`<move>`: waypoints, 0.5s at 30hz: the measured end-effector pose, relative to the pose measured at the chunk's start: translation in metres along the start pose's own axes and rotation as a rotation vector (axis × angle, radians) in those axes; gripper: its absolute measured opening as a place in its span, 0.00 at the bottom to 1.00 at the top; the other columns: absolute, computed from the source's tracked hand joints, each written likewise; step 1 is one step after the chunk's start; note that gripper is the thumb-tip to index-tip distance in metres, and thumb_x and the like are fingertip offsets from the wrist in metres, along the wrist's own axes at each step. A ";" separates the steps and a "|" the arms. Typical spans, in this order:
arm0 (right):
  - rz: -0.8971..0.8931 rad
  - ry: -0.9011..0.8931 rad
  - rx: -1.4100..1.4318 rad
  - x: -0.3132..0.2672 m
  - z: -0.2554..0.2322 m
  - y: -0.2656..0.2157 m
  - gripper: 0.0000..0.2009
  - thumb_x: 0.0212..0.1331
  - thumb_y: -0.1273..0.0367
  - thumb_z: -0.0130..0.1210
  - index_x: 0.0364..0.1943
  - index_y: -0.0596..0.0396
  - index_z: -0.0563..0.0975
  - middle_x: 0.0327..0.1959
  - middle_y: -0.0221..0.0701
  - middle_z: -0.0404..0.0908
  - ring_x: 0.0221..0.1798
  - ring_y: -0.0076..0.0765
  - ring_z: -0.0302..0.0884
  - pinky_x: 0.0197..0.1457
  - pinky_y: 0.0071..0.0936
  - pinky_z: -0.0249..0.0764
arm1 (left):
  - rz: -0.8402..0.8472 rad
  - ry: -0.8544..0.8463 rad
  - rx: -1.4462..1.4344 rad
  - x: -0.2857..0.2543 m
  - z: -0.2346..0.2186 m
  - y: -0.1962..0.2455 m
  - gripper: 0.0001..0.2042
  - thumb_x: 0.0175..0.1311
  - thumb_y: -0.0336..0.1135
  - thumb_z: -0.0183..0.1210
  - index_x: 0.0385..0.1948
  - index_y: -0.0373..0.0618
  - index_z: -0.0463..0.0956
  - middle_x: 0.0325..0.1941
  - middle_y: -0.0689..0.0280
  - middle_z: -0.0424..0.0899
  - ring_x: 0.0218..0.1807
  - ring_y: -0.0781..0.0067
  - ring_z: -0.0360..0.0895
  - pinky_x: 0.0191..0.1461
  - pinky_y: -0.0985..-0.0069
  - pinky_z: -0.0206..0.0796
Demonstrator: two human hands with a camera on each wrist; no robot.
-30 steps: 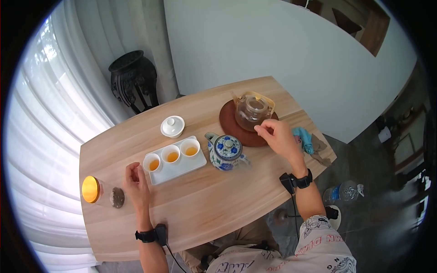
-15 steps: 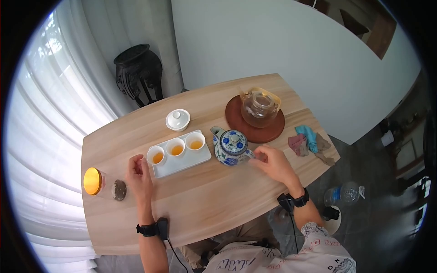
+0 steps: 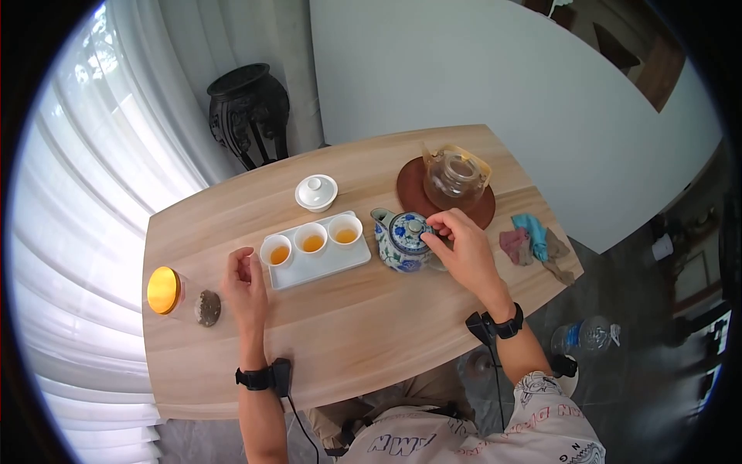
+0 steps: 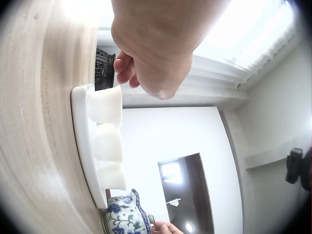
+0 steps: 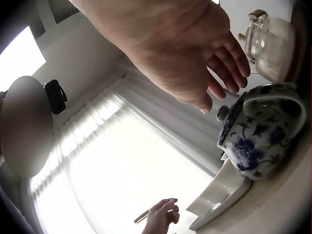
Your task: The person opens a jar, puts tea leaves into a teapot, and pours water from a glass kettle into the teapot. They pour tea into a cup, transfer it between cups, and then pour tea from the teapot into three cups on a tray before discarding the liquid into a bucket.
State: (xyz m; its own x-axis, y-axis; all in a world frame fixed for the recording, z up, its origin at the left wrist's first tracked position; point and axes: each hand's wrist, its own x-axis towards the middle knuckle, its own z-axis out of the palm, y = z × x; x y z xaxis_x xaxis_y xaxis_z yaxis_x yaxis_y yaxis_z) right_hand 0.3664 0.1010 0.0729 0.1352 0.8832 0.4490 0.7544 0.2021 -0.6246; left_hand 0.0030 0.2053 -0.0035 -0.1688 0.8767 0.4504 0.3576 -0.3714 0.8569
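A blue-and-white floral teapot (image 3: pixel 400 249) stands on the table with its lid (image 3: pixel 407 231) on. My right hand (image 3: pixel 470 259) hovers over it, thumb and fingers spread apart at the lid's knob (image 5: pixel 223 113). In the right wrist view the fingertips (image 5: pixel 234 80) sit just above that knob, loosely bent. Left of the teapot, a white rectangular tray (image 3: pixel 325 271) bears three white cups (image 3: pixel 311 238) of amber tea. Beside the tray's left end, my left hand (image 3: pixel 247 290) is loosely curled and holds nothing.
Behind the tray stands a lidded white gaiwan (image 3: pixel 316 193). A glass teapot (image 3: pixel 456 179) sits on a round brown mat (image 3: pixel 410 185) at the back right, with cloths (image 3: pixel 533 240) nearby. At left are a gold-lidded jar (image 3: pixel 164 290) and a dark round object (image 3: pixel 208 308).
My right hand first came down from near the glass teapot toward the floral teapot's handle, then rose to its lid knob. The left hand stays beside the tray, and the head view has shifted.
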 end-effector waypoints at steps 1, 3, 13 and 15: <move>-0.021 -0.015 -0.002 0.004 0.002 -0.002 0.13 0.63 0.67 0.70 0.45 0.59 0.81 0.41 0.35 0.82 0.43 0.42 0.82 0.46 0.36 0.77 | 0.006 0.009 -0.001 0.000 -0.001 -0.002 0.06 0.75 0.28 0.60 0.45 0.36 0.81 0.28 0.74 0.73 0.29 0.87 0.65 0.31 0.82 0.59; -0.057 -0.006 -0.030 0.010 0.008 -0.002 0.13 0.61 0.67 0.70 0.45 0.59 0.81 0.40 0.35 0.82 0.44 0.43 0.82 0.47 0.36 0.77 | -0.012 0.003 0.014 0.001 -0.003 -0.003 0.06 0.75 0.28 0.60 0.45 0.36 0.81 0.28 0.75 0.72 0.28 0.87 0.65 0.31 0.83 0.59; -0.114 -0.055 -0.144 0.021 0.012 -0.002 0.14 0.60 0.65 0.71 0.42 0.59 0.83 0.41 0.33 0.81 0.45 0.44 0.81 0.49 0.37 0.76 | -0.017 0.021 0.004 0.000 -0.005 -0.001 0.06 0.75 0.29 0.61 0.46 0.37 0.81 0.27 0.76 0.72 0.28 0.87 0.66 0.31 0.83 0.60; -0.083 -0.056 -0.112 0.023 0.006 -0.001 0.13 0.60 0.66 0.71 0.42 0.60 0.83 0.40 0.33 0.81 0.43 0.42 0.81 0.47 0.35 0.77 | -0.027 0.023 0.001 0.001 -0.001 0.000 0.06 0.75 0.29 0.61 0.46 0.37 0.81 0.27 0.75 0.72 0.28 0.87 0.66 0.31 0.83 0.60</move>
State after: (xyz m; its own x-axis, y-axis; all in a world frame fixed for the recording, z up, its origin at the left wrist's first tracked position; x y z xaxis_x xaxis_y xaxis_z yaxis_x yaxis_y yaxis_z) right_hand 0.3645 0.1235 0.0799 0.0352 0.8883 0.4579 0.8289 0.2300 -0.5099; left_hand 0.0019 0.2054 -0.0029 -0.1988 0.8792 0.4330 0.3532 -0.3479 0.8685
